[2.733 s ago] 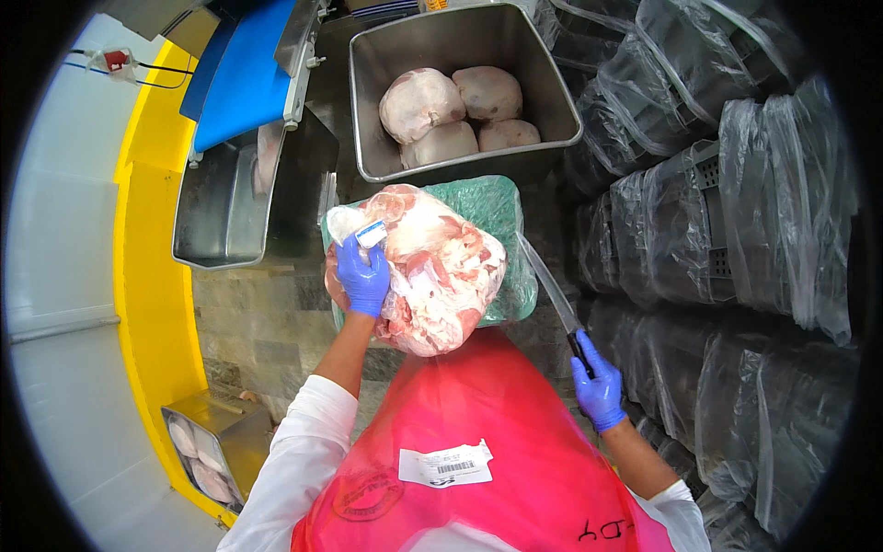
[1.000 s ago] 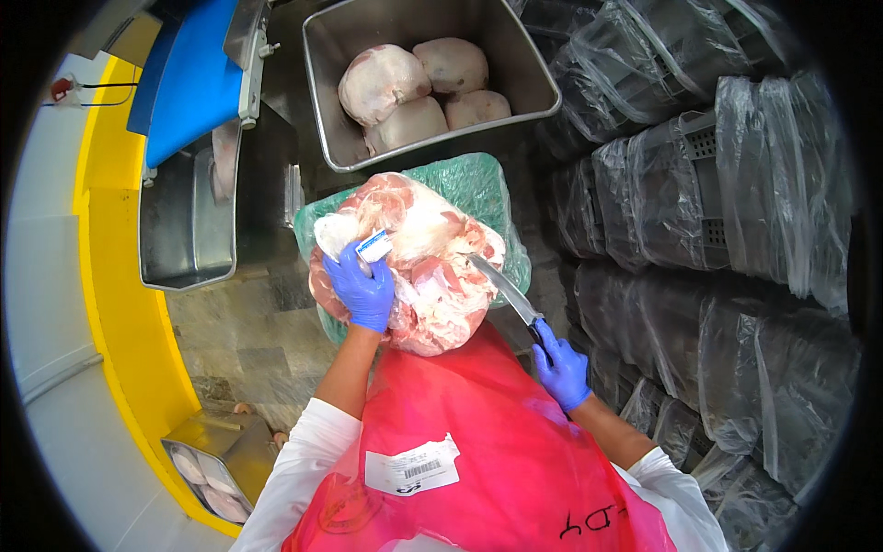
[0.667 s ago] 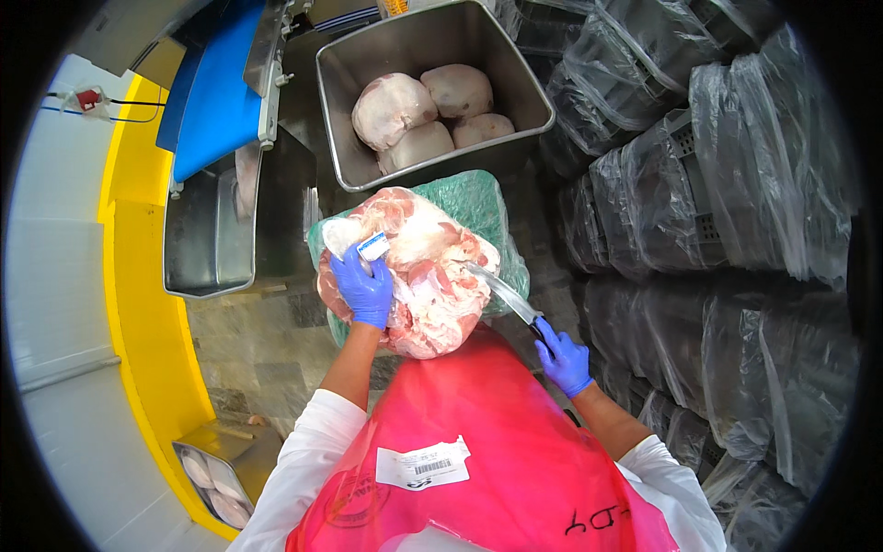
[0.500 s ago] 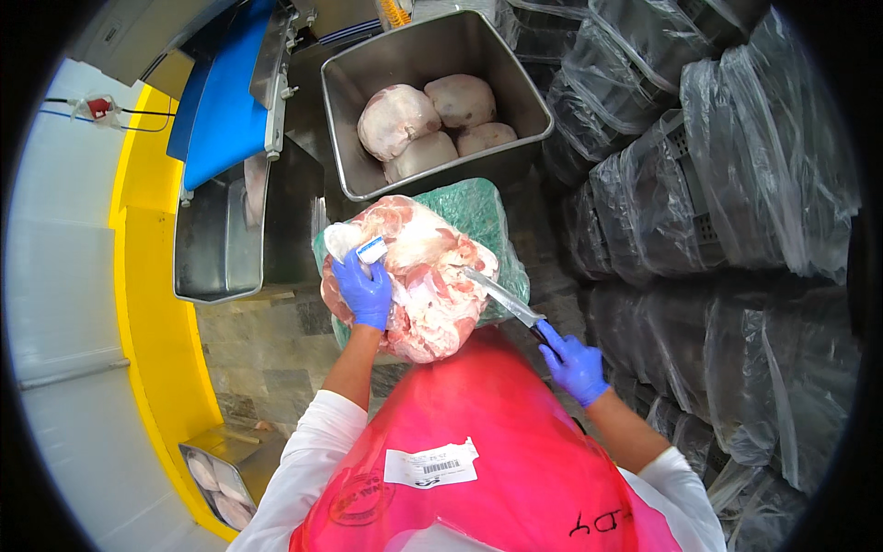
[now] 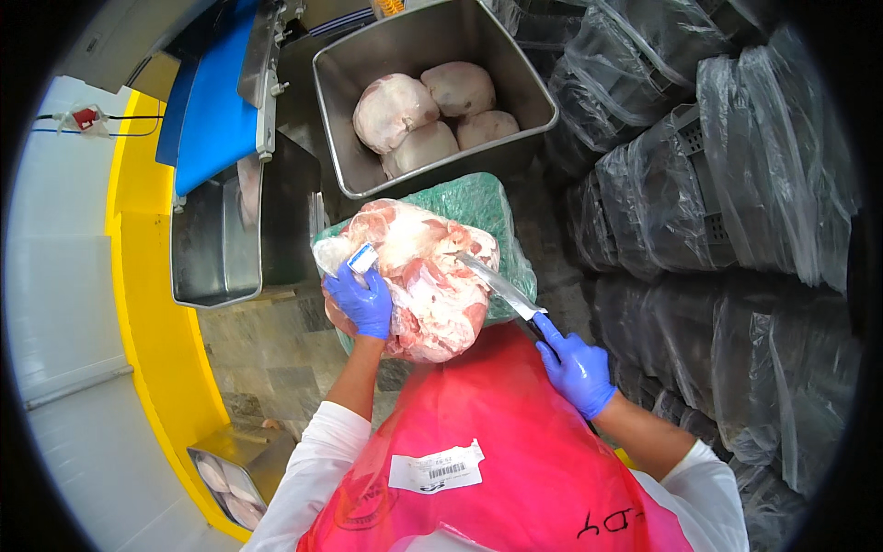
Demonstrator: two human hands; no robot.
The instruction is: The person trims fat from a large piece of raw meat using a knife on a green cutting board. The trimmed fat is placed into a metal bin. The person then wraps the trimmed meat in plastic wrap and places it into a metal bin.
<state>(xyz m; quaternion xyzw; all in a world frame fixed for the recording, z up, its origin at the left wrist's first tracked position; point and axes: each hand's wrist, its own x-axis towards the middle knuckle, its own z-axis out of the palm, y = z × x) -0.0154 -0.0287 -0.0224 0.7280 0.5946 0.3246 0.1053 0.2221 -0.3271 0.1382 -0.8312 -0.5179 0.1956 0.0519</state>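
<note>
Lumpy pink-and-white raw meat (image 5: 426, 293) lies on wrinkled green plastic (image 5: 474, 202). The loosely spread, blue-gloved left hand (image 5: 366, 305) rests against its eight-o'clock side; at four, the blue-gloved right hand (image 5: 579, 373) grips a long steel-bladed knife (image 5: 501, 288).

Seen from above, a worker's two hands, both in blue gloves, are at different tasks. The left hand (image 5: 361, 304) lies back up, its fingers (image 5: 343, 279) pointing away from the body and bent at the tips, the thumb set apart on the inner side. The left forearm (image 5: 356, 375) rises almost straight beneath it, bare below a white sleeve. The right hand (image 5: 579, 374), well apart and lower, is closed in a grip, its index finger reaching forward. The right forearm (image 5: 646, 431), also bare, slants in from the lower right, its wrist nearly in line with the hand.
</note>
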